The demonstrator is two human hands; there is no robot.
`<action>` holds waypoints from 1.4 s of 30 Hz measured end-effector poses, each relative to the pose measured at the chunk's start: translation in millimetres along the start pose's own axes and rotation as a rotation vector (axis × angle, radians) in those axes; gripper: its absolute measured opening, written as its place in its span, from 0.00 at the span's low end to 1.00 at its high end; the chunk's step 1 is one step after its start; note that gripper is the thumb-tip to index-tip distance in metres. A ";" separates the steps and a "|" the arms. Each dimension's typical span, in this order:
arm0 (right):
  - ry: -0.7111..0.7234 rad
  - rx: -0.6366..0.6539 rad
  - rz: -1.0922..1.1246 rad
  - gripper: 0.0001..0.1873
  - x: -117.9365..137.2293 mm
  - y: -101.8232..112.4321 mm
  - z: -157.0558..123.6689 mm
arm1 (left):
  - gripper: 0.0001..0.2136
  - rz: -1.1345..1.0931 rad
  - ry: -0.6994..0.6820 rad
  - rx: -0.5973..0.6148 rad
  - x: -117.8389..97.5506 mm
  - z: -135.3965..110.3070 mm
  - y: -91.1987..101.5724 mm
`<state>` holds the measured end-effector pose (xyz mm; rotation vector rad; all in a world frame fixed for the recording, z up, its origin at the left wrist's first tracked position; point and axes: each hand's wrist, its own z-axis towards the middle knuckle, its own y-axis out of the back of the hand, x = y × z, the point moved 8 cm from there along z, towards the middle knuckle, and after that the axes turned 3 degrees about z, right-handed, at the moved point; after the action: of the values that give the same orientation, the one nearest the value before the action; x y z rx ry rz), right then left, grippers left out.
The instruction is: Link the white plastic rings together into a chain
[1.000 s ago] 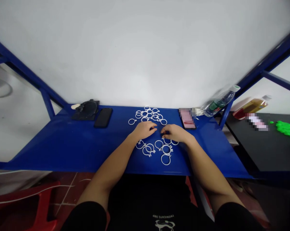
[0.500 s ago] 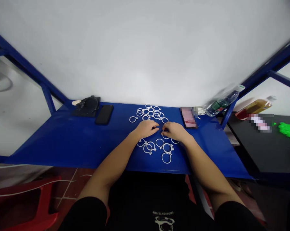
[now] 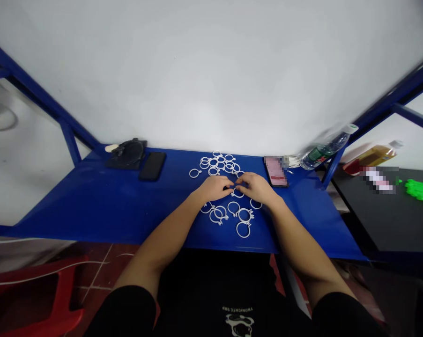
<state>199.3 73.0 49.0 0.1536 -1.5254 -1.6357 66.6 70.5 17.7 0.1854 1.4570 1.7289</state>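
Facing each other in the head view, the left hand (image 3: 214,188) and the right hand (image 3: 256,186) are just beside one another above the blue table (image 3: 109,201). The left fingers are bent, and I cannot tell if they grip anything. The right thumb and fingertips have a little gap between them, and I cannot tell if they touch the white ring (image 3: 238,197) just under them. More white rings lie on the table. On the near left, three rings (image 3: 214,213) sit together. On the near right is a group of at least three rings (image 3: 244,221), and one more ring (image 3: 256,208) is by the right wrist. On the far side is a pile of rings (image 3: 218,164), at least eight, too mixed up to count. One lone ring (image 3: 195,177) lies left of the pile. There are two phones on the table: a black phone (image 3: 152,166) on the left and a pink-screen phone (image 3: 276,171) on the right. One clear bottle (image 3: 325,149) leans at the far right. A white wall (image 3: 211,75) stands behind. A red chair (image 3: 69,295) is at the near left, on red floor tiles (image 3: 99,271). A black table (image 3: 383,210) is on the right, with one yellow bottle (image 3: 378,152) and a bright green heap (image 3: 421,191).
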 end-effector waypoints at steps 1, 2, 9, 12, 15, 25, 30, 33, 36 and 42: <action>0.012 0.034 0.006 0.03 0.2 -2.0 -0.7 | 0.08 0.003 -0.001 0.008 -0.1 0.1 -0.3; 0.025 0.072 0.015 0.05 0.6 -5.0 -1.6 | 0.08 0.006 0.001 0.017 -0.2 0.1 -0.4; 0.056 0.165 0.024 0.06 3.8 -23.0 -4.7 | 0.07 -0.021 0.021 0.079 -0.9 -2.0 2.5; 0.046 0.147 -0.015 0.05 4.2 -25.0 -3.0 | 0.05 -0.018 0.016 0.112 -0.9 -2.0 0.0; 0.052 0.126 -0.017 0.06 5.3 -25.7 -0.7 | 0.04 0.022 0.013 0.109 1.0 -0.5 -2.9; 0.046 -0.149 0.134 0.03 9.6 -3.3 0.4 | 0.11 0.022 -0.045 -0.094 -8.3 1.0 17.1; 0.033 -0.211 0.150 0.04 11.2 -0.4 0.9 | 0.09 0.022 -0.039 -0.198 -9.1 0.7 24.7; 0.024 -0.244 0.124 0.05 10.4 0.4 0.5 | 0.08 -0.001 -0.019 -0.260 -5.5 -0.3 28.1; 0.023 -0.259 0.114 0.07 10.9 0.6 -0.4 | 0.09 -0.005 -0.019 -0.301 -4.4 -1.2 31.0; 0.012 -0.236 0.129 0.08 12.9 0.0 0.0 | 0.10 0.034 -0.087 -0.306 -7.8 -0.6 30.6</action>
<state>191.4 64.7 54.8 -0.0615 -1.2941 -1.6921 55.9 65.9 47.1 0.1198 1.1168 1.9213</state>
